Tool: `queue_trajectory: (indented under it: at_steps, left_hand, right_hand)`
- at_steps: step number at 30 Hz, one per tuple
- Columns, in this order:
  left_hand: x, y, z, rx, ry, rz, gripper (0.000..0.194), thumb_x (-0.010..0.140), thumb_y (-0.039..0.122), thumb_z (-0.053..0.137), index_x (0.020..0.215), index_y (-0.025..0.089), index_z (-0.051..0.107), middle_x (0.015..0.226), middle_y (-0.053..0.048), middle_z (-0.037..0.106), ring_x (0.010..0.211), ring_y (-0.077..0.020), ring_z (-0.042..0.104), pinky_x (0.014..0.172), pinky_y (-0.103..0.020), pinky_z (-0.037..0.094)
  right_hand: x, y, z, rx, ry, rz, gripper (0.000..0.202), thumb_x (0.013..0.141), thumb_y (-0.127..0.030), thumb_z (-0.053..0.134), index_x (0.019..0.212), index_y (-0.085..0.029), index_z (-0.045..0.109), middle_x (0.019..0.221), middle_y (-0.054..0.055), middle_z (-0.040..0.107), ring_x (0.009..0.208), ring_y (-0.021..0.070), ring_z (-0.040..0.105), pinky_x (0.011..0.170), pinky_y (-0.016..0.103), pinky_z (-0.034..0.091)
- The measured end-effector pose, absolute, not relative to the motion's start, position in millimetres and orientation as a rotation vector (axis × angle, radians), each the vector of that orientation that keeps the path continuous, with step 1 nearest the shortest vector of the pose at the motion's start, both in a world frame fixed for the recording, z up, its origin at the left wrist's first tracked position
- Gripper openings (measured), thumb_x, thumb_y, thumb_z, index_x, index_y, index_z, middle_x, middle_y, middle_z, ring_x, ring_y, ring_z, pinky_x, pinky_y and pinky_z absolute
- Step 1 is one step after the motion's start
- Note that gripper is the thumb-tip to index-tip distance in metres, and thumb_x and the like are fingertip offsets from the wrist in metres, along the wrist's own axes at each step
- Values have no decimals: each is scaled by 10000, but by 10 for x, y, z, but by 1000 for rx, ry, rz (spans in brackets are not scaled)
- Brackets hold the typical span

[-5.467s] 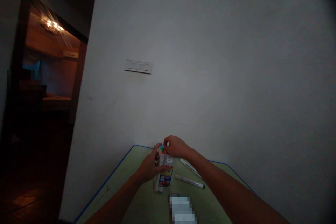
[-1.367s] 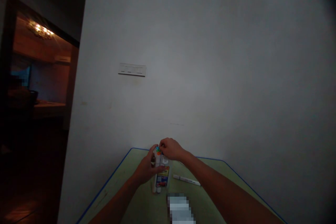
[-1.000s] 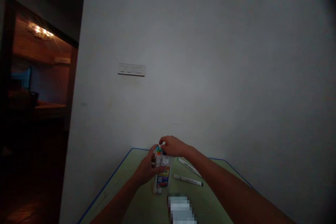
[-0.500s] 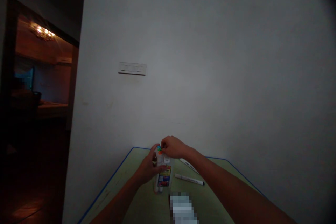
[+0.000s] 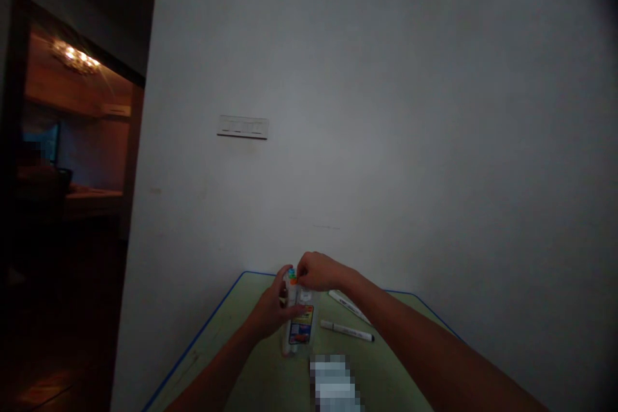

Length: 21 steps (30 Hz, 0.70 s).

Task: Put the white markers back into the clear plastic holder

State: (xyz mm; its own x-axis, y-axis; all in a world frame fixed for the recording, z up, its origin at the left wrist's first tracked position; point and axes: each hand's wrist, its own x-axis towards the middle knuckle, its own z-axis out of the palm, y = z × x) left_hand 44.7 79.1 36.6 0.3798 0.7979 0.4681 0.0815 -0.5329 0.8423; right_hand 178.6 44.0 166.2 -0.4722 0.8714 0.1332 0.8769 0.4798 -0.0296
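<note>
A clear plastic marker case [image 5: 311, 318] stands on the table with a yellow and blue label on its front. White markers [image 5: 291, 299] show inside along its left side, their blue, green and orange ends at the top. My left hand [image 5: 271, 310] grips the case from the left, thumb across the front and fingers behind the left edge. At the case's upper end, my right hand [image 5: 316, 271] is closed in a pinch beside the coloured ends. Whatever its fingertips hold is hidden. Two loose markers lie to the right: a lower marker [image 5: 347, 331] and an upper marker [image 5: 348, 306], partly behind my right forearm.
The green table [image 5: 261, 373] has a blue edge and meets a pale wall [image 5: 386, 141]. A pixelated rectangular object [image 5: 335, 383] lies near the front. A switch panel [image 5: 243, 127] is on the wall. At left, a doorway opens on a lit room with a ceiling lamp [image 5: 74, 56].
Both hands stay at the case with almost the same grip. The right fingertips have shifted very slightly at its top, and the view has moved a little.
</note>
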Motion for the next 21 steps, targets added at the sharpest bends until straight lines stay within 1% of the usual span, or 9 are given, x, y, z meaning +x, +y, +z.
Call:
queue_trajectory:
  at_steps: [5, 9, 15, 21]
  left_hand:
    - [451, 783, 380, 1875, 783, 1196, 843, 624, 256, 691, 1283, 225, 166, 990, -61, 571, 735, -168, 590, 644, -309, 478]
    - [453, 783, 380, 1890, 750, 1196, 833, 625, 260, 694, 1275, 243, 173, 988, -49, 574, 757, -170, 591, 661, -307, 476]
    - [445, 792, 368, 1881, 725, 1197, 815, 634, 218, 685, 1269, 241, 176, 1000, -47, 569, 782, -175, 595, 677, -312, 488]
    - [447, 780, 379, 1882, 719, 1194, 811, 633, 236, 687, 1266, 240, 180, 1028, -53, 564, 807, -181, 590, 674, -305, 488]
  right_hand:
    - [1801, 455, 1666, -1513, -2593, -27, 280, 662, -171, 468, 833, -143, 687, 757, 72, 683, 652, 128, 583, 501, 181, 334]
    - [1819, 474, 1625, -1492, -2613, 13, 263, 667, -175, 478, 831, -154, 682, 781, 63, 682, 661, 128, 584, 507, 179, 335]
    - [1861, 554, 1604, -1525, -2482, -30, 333, 690, -178, 464, 983, -164, 620, 892, 78, 667, 740, 138, 590, 554, 187, 364]
    - [1827, 587, 1578, -1532, -2475, -43, 275, 671, -191, 491, 894, -205, 653, 830, 39, 675, 720, 131, 595, 563, 189, 372]
